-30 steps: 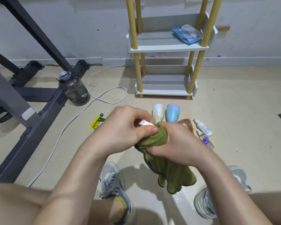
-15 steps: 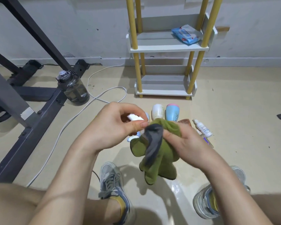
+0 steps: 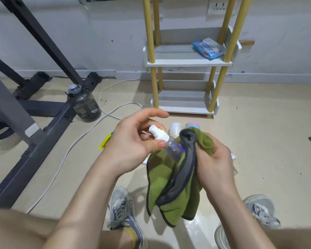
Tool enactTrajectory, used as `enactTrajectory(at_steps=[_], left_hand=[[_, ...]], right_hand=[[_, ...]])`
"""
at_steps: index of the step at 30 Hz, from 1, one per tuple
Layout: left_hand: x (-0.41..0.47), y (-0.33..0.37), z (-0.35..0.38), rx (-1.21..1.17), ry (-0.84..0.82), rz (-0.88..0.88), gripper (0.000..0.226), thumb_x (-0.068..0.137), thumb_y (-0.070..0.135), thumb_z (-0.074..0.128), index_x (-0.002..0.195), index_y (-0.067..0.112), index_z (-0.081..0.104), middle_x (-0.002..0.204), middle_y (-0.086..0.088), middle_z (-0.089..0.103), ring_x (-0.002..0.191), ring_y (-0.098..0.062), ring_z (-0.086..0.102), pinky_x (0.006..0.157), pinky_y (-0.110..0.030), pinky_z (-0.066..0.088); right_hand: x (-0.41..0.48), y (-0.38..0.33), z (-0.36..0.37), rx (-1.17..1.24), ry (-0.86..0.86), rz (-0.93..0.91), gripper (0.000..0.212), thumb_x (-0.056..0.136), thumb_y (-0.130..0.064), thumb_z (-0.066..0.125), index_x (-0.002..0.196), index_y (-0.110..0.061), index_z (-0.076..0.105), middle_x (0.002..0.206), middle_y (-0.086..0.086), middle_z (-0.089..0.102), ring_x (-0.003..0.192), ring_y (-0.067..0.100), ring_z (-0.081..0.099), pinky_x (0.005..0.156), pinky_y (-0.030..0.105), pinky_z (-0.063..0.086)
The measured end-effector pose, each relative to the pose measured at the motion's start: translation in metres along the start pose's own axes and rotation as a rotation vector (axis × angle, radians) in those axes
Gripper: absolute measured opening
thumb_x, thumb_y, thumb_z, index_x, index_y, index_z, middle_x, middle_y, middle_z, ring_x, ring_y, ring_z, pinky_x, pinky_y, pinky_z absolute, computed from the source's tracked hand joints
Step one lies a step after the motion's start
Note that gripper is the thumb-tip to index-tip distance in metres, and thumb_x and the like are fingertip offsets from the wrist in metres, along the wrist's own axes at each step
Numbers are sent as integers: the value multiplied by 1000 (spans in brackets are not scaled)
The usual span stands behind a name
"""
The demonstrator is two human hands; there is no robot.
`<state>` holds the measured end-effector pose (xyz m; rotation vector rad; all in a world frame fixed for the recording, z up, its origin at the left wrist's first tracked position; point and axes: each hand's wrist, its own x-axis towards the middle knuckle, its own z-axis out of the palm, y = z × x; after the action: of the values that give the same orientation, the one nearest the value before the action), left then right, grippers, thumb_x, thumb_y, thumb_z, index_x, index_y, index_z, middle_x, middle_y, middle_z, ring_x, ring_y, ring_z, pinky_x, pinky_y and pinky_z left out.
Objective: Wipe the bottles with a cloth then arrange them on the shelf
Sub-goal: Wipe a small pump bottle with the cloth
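Note:
My left hand pinches a small clear spray bottle by its white cap, its lower part lying in a green cloth with a dark edge. My right hand grips the bunched top of that cloth beside the bottle. Behind my hands, on the floor, stand a white bottle and a pale blue bottle with a pink band, both partly hidden. A white shelf unit with yellow posts stands against the wall.
A blue wipes pack lies on the upper shelf. A dark water jug, a black exercise frame and a white cable are on the left. A yellow sprayer tip shows by my left wrist. My shoes are below.
The bottle has come out of the cloth, so its cap and clear body now show. My hands have drawn slightly apart and the cloth hangs looser. The camera tilted down a little.

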<state>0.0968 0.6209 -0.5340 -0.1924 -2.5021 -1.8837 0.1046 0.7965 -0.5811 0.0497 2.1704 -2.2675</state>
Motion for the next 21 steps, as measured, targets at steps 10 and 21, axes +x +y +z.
enactTrajectory(at_steps=[10, 21], left_hand=[[1, -33, 72, 37, 492, 14, 23, 78, 12, 81, 74, 33, 71, 75, 8, 64, 64, -3, 58, 66, -17, 47], [-10, -56, 72, 268, 209, 78, 34, 97, 37, 43, 129, 43, 52, 105, 3, 59, 94, -7, 58, 88, -27, 49]], right_hand=[[-10, 6, 32, 282, 173, 98, 21, 103, -10, 47, 103, -15, 67, 86, -6, 71, 79, 6, 67, 75, 20, 51], [10, -5, 19, 365, 6, 65, 36, 102, -9, 48, 134, -23, 54, 96, -14, 75, 96, 3, 70, 84, 17, 53]])
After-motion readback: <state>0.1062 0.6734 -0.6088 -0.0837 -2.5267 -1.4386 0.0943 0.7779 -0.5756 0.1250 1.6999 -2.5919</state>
